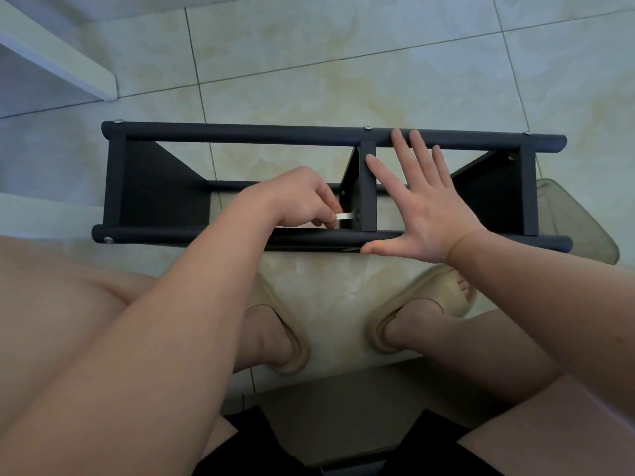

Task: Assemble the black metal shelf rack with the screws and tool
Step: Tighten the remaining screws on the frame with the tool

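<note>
Evidently the stiff rack (154,190) is best held by its tubes (240,135); the tool (344,216) is pinched in the left grip (302,197), right grip (424,207) released.

Head view, steeply downward, close over rack (240,134)

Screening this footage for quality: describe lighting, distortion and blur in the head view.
Head view: dim, even light with a greenish cast, no hard glare on the floor tiles; wide-angle distortion bows the rails of the black rack and the tile joints; the silver tool and the near forearms look slightly soft.
</note>
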The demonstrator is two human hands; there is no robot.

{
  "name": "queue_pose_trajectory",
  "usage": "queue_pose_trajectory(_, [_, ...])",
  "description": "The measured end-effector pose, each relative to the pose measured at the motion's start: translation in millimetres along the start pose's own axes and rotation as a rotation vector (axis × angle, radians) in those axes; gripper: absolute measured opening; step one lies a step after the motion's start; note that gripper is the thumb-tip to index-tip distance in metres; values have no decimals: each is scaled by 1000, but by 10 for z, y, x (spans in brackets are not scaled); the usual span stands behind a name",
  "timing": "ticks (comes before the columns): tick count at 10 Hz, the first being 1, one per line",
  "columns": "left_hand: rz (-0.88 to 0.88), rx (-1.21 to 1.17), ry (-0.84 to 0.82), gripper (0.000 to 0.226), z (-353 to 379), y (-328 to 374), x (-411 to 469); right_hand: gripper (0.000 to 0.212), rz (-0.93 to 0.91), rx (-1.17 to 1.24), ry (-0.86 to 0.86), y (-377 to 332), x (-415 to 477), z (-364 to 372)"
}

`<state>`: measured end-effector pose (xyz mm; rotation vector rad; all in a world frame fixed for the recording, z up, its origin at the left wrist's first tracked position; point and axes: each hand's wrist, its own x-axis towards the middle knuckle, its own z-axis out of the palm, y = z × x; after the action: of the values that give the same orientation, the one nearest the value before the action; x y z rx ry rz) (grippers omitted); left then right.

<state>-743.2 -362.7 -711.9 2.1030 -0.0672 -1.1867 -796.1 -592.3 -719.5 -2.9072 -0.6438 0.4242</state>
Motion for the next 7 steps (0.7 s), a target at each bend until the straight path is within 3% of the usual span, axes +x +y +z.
queue_pose_trajectory(2, [1,-164,52,15,57,33,41,122,-3,0,5,9,5,2])
queue_pose_trajectory(4, [-82,-485,68,6,148,124,85,122,-11,5,18,15,8,11])
queue_pose_trajectory(7, [-153,-541,227,5,198,194,90,121,-13,8,20,15,13,13])
